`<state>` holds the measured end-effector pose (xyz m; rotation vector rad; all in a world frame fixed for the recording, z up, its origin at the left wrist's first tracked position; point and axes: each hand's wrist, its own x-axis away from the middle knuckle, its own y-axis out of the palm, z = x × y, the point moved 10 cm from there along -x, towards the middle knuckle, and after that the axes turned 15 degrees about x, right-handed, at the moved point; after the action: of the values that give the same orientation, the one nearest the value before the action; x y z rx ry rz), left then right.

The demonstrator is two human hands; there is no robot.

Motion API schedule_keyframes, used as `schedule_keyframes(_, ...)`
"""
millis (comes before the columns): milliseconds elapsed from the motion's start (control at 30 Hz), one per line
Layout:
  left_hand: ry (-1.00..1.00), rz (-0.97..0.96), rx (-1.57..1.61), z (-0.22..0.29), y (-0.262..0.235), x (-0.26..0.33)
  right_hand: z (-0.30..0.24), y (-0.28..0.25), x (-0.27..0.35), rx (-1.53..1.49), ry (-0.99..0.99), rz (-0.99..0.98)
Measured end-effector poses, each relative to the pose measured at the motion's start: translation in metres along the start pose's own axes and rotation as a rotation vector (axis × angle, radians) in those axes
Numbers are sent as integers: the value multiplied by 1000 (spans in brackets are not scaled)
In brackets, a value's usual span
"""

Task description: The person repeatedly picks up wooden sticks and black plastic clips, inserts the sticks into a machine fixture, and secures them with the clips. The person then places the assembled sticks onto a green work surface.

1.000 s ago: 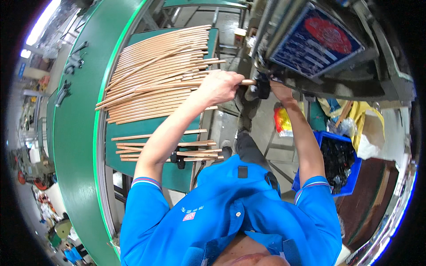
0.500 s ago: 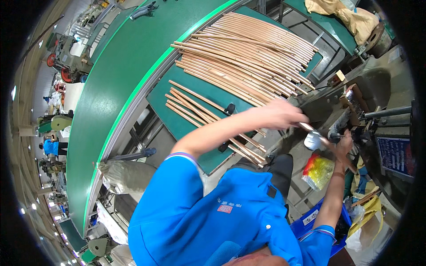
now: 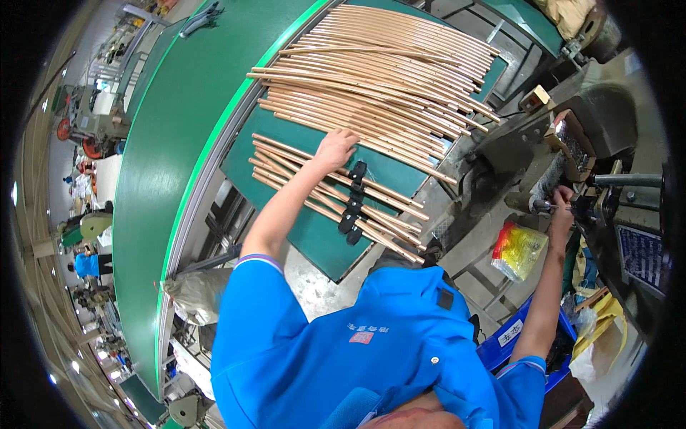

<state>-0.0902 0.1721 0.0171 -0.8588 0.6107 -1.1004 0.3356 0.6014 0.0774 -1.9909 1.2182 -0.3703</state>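
My left hand [image 3: 336, 149] is over the green table [image 3: 321, 259], its fingers curled at the near edge of a broad stack of copper-coloured rods [image 3: 379, 79]. They seem to close on the nearest rod, though the fingertips are partly hidden. Below my wrist lies a smaller group of rods [image 3: 286, 179], with several black fittings [image 3: 350, 204] across them. At the right, my right hand [image 3: 563, 202] pinches beside a metal spindle [image 3: 543, 206] on a dark machine [image 3: 604, 114]. Whatever sits between those fingers is too small to make out.
An open box of small metal parts [image 3: 572, 146] sits on the machine. Below hangs a red-and-yellow plastic bag [image 3: 518, 250], above a blue bin [image 3: 496, 350]. Left of the table curves a long green conveyor [image 3: 164, 186]. A stuffed sack [image 3: 193, 297] stands beneath its edge.
My left hand has swung left from the machine to the stack, and the rod it held there is out of it. My right hand stays by the spindle. The view has shifted slightly.
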Motion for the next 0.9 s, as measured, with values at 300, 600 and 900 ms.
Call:
schedule_keyframes(300,174,-269,-367,11,49,-17,-111,-24,57,-770,160,-333)
schedule_keyframes(600,247,-442,-256,131,18,-6,-107,21,54,-851,259,-151)
schedule_keyframes(900,336,-591,94,368,86,19,-6,-152,194,-285,107,165)
